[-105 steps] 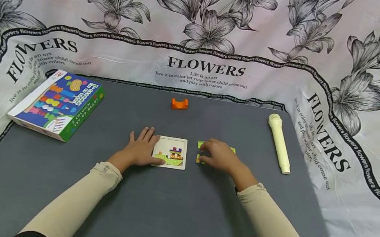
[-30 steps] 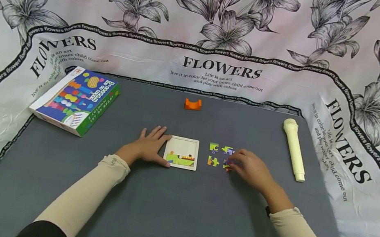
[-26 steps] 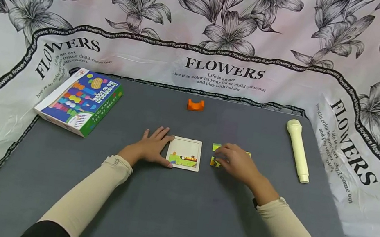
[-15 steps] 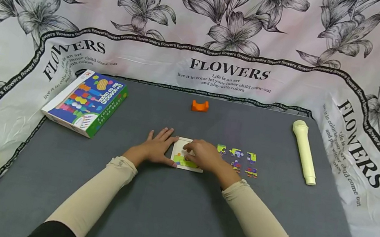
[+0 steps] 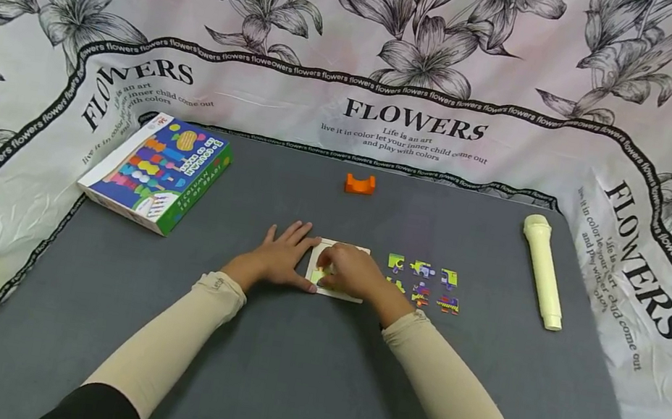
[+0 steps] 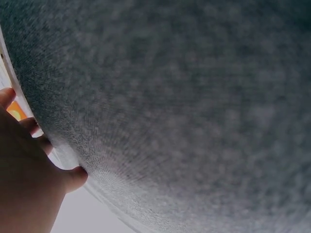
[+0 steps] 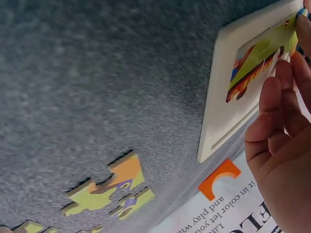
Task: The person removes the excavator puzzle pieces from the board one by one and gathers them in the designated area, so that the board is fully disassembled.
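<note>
A white-rimmed puzzle tray [image 5: 350, 297] lies on the grey table, partly filled with joined green and train-pattern pieces [image 7: 260, 58]. My left hand [image 5: 277, 259] is spread along the tray's left side, thumb and fingertips touching its edge; the left wrist view shows the same hand [image 6: 29, 179] from the side. Over the tray, my right hand [image 5: 354, 271] bends its fingers down. In the right wrist view its thumb and index finger [image 7: 302, 73] pinch a small yellow-green puzzle piece [image 7: 294, 44], mostly hidden by the fingers. Several loose puzzle pieces [image 5: 420, 294] lie right of the tray.
A blue and green game box [image 5: 157, 170] sits at the back left. An orange notched block [image 5: 360, 185] is near the far edge. At the right lies a pale yellow tube-like stick [image 5: 544, 272]. Flower-printed cloth [image 5: 415, 127] borders the table.
My right hand has gone from the loose pieces leftward onto the tray. Earlier a train piece stood higher in the tray; it left that spot. My left hand stays at the tray's edge.
</note>
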Available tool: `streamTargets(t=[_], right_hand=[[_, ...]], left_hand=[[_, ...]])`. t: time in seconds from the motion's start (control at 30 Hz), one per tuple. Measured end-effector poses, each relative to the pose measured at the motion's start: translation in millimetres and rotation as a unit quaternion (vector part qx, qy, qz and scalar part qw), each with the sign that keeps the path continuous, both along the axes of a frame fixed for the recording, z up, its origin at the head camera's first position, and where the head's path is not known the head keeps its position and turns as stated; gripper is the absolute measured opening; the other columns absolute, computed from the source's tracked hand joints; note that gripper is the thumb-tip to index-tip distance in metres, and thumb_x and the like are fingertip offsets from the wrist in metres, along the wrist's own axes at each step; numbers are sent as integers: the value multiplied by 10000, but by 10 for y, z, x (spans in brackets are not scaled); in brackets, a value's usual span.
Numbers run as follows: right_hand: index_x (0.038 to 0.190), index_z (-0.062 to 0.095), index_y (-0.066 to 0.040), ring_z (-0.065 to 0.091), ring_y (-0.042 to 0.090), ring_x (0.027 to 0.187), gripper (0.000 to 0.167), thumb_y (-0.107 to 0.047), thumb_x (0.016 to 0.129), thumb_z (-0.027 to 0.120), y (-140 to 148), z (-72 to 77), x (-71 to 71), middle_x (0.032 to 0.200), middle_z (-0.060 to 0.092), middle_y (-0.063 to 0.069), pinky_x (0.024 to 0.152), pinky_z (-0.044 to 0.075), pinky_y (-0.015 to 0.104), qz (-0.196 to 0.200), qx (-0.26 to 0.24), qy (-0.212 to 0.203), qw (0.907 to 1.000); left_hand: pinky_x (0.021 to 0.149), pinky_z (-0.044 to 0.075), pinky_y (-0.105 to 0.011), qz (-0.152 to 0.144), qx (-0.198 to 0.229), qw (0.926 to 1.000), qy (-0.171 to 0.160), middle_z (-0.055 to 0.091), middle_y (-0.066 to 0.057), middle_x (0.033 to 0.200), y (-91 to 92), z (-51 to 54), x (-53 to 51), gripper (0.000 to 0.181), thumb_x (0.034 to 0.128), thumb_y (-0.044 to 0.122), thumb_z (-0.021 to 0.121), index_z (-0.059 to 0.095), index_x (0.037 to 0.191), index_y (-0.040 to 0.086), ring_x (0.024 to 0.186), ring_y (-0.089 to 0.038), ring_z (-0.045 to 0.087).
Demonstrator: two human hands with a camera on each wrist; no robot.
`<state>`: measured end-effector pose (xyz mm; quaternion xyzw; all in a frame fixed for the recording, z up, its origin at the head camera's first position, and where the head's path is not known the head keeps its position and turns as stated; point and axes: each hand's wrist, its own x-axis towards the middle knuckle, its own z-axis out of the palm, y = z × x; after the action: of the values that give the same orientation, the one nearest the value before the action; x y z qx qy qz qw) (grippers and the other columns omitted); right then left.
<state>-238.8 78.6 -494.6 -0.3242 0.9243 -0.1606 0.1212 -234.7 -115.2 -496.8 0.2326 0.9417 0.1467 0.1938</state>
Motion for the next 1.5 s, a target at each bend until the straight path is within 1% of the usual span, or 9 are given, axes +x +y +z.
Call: streamTargets(t=[0.2, 0.37, 0.47, 0.57, 0.7, 0.83, 0.97, 1.2, 1.5], right_hand=[[1019, 725, -148, 637, 132, 861, 162, -182, 861, 742, -6, 44, -72, 979, 717, -30, 846, 506, 377, -78, -236, -251, 9994], [1058, 750, -150, 651, 112, 863, 173, -151, 892, 703, 21, 63, -114, 1015, 729, -29, 846, 512, 362, 119, -358, -384, 9985], [1042, 756, -157, 637, 104, 829, 157, -155, 896, 698, 28, 75, -140, 1003, 731, -39, 873, 495, 378, 260, -312, -428, 9983], [1027, 757, -152, 632, 107, 835, 143, -152, 898, 697, 30, 85, -171, 984, 730, -38, 896, 485, 391, 345, -312, -531, 9975], [1020, 758, -151, 635, 88, 848, 132, -151, 904, 694, 47, 62, -224, 964, 725, -40, 833, 512, 324, 353, -496, -817, 9948], [1002, 758, -130, 624, 68, 799, 120, -132, 903, 690, 86, 6, -274, 931, 724, -28, 747, 512, 255, 402, -865, -1076, 9896], [991, 754, -113, 621, 60, 798, 110, -128, 905, 686, 127, -12, -310, 918, 723, -20, 755, 509, 248, 544, -1131, -1131, 9856], [973, 750, -128, 632, 71, 801, 90, -142, 913, 684, 167, -26, -310, 906, 719, -23, 759, 518, 262, 395, -1386, -1296, 9810], [961, 746, -121, 642, 78, 819, 84, -128, 916, 674, 188, -8, -291, 927, 720, -5, 758, 521, 254, 320, -1596, -1384, 9769]], left_hand=[[1130, 12, -662, -35, 32, 10000, 37, 63, -120, 1635, -3, 14, -14, 993, 784, 626, 699, 247, 1553, 189, 1507, -306, 4], [1141, 10, -642, -34, -100, 9999, 76, 43, -98, 1639, -10, 4, -14, 994, 787, 649, 680, 229, 1559, 215, 1509, -282, -8], [1142, 9, -641, -31, -104, 9999, 86, 39, -98, 1639, -12, -4, -11, 993, 788, 656, 674, 227, 1559, 217, 1509, -282, -8], [1142, 6, -639, -31, -104, 9999, 89, 37, -96, 1640, -11, -23, -15, 995, 785, 663, 672, 228, 1558, 222, 1509, -281, -7], [1142, 7, -639, -21, -118, 9999, 77, 43, -91, 1640, -6, -48, -17, 995, 779, 669, 673, 233, 1556, 229, 1509, -279, -6], [1142, 15, -640, -9, -160, 9999, 36, 48, -85, 1641, 4, -45, -14, 995, 779, 671, 670, 235, 1557, 228, 1510, -278, -1], [1143, 23, -640, 17, -213, 9998, 57, 51, -82, 1641, 8, -23, -27, 997, 784, 672, 665, 227, 1560, 224, 1510, -277, 5], [1142, 13, -640, 26, -165, 9998, 74, 45, -89, 1640, 1, -25, -24, 1004, 782, 675, 665, 224, 1560, 219, 1509, -281, -4], [1138, 1, -642, 4, -79, 9999, 104, 40, -93, 1640, -6, -97, -36, 1005, 783, 670, 665, 218, 1561, 217, 1508, -282, -12]])
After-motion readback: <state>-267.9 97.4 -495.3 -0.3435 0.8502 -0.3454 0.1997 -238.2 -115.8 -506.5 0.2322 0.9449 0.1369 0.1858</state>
